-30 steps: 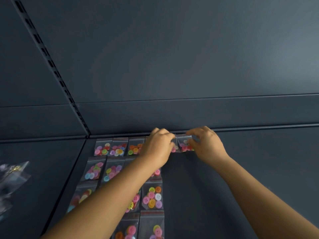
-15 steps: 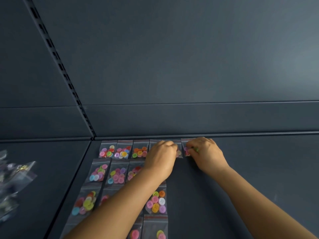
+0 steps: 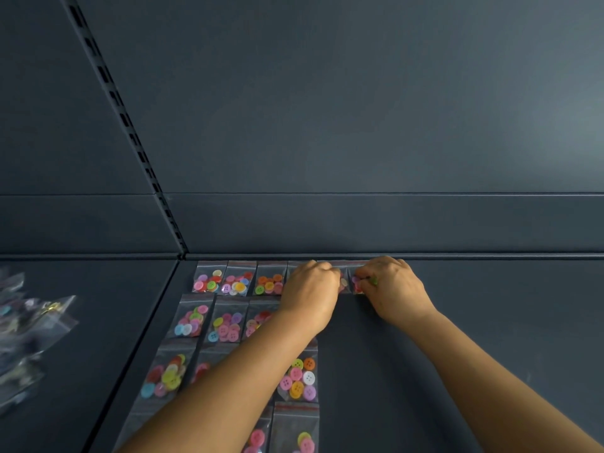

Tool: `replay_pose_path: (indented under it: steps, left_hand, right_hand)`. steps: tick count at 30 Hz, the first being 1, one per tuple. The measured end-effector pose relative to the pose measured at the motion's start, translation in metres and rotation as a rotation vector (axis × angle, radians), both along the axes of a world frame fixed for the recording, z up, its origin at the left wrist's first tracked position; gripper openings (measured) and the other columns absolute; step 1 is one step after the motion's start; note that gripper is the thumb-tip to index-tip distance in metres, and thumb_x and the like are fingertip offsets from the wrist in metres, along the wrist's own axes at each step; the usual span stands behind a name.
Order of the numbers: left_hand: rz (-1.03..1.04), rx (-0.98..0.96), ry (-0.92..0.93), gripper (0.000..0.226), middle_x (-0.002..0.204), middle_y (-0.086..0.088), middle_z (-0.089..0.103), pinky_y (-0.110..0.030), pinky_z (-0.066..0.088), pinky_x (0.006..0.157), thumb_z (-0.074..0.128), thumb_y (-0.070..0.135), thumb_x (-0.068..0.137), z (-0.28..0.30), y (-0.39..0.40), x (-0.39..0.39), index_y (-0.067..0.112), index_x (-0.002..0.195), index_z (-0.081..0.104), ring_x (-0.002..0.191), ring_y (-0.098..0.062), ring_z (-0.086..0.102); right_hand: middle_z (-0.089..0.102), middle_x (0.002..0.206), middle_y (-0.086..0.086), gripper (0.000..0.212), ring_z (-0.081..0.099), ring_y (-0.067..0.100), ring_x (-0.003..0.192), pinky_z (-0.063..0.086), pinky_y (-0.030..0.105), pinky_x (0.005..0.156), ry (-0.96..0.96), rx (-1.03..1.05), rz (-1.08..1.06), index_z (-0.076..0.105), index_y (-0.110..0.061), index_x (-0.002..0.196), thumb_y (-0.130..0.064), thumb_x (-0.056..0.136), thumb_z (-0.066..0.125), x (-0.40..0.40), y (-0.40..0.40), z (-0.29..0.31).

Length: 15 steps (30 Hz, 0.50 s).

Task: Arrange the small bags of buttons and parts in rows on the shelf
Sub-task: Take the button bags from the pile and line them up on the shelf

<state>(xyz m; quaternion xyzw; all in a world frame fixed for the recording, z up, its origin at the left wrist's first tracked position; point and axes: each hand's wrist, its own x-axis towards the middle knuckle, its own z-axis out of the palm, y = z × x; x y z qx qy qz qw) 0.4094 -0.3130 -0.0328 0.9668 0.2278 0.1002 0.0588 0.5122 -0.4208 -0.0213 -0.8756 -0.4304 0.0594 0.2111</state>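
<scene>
Hands work at the back row of the shelf (image 3: pixel 490 322): the left hand (image 3: pixel 310 291) rests curled on one clear bag (image 3: pixel 343 282), though whether it grips it cannot be told, and the right hand (image 3: pixel 394 289) pinches the next bag (image 3: pixel 358 284). Glossy rectangular bags of round, bright plastic buttons (image 3: pixel 209 277) lie in flat rows on matte dark metal. Loose crinkled bags (image 3: pixel 36 322) are heaped at left, beside a slotted upright (image 3: pixel 130 132).

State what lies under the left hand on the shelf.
Under the left hand a button bag's edge shows in the back row; the rest of it is covered.
</scene>
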Motion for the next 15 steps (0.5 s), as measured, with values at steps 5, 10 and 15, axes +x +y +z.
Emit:
replay_pose_path:
  steps: [5,10,15]
  left_hand:
    - [0.026,-0.014,0.025,0.042,0.13,-0.003,0.056,-0.034,0.039,0.097,0.046,0.032,0.098,0.018,-0.005,-0.011,0.013,0.135,0.048,0.12,-0.024,0.048]
    - [0.101,0.001,0.004,0.051,0.137,-0.003,0.051,-0.035,0.037,0.102,0.045,0.039,0.097,0.042,-0.002,-0.047,0.015,0.141,0.039,0.126,-0.024,0.045]
    - [0.208,0.002,-0.029,0.055,0.146,0.001,0.042,-0.032,0.031,0.108,0.041,0.043,0.097,0.056,0.017,-0.099,0.019,0.146,0.031,0.134,-0.02,0.037]
  right_hand:
    - [0.056,0.118,-0.001,0.021,0.045,0.022,0.114,0.038,0.025,0.078,-0.028,-0.037,0.023,0.066,-0.018,0.103,-0.026,0.095,0.049,-0.008,0.0,0.01]
    - [0.049,0.135,-0.002,0.043,0.041,0.021,0.124,0.037,0.029,0.099,-0.081,-0.021,0.112,0.049,-0.021,0.134,-0.035,0.093,0.051,-0.031,0.011,0.024]
    - [0.038,0.147,-0.003,0.059,0.033,0.02,0.135,0.028,0.032,0.112,-0.133,-0.036,0.252,0.033,-0.021,0.144,-0.045,0.093,0.048,-0.072,0.036,0.036]
